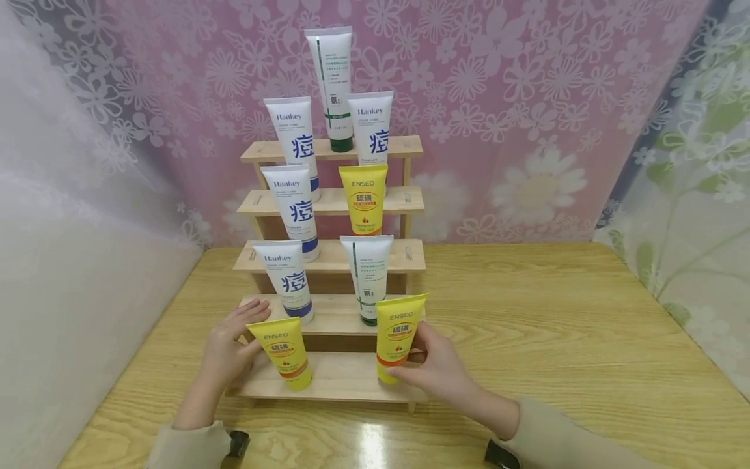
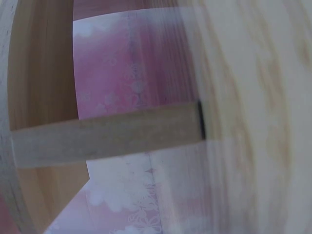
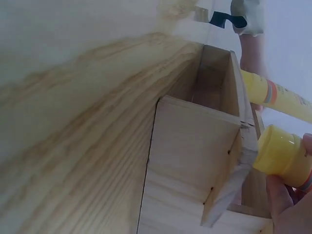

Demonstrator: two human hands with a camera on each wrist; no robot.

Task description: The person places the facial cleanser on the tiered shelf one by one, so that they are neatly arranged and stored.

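My right hand (image 1: 436, 371) grips a yellow ENSEO squeeze tube (image 1: 401, 335) at the right end of the lowest step. Its yellow cap (image 3: 275, 148) is at the step's edge in the right wrist view; whether it touches the wood I cannot tell. A second yellow tube (image 1: 285, 355) stands cap down at the left end of that step. Just left of it, my left hand (image 1: 228, 342) rests by the rack's side, fingers lying loosely along the second step. The stepped wooden rack (image 1: 346, 376) is seen close up in the left wrist view as pale boards (image 2: 253, 117).
Higher steps carry white Hankey tubes (image 1: 281, 277), another yellow tube (image 1: 364, 198), a white-and-green tube (image 1: 368, 277) and one more (image 1: 333, 85) on top. A wooden table (image 1: 556, 326) lies beneath, a pink floral curtain (image 1: 469, 117) behind.
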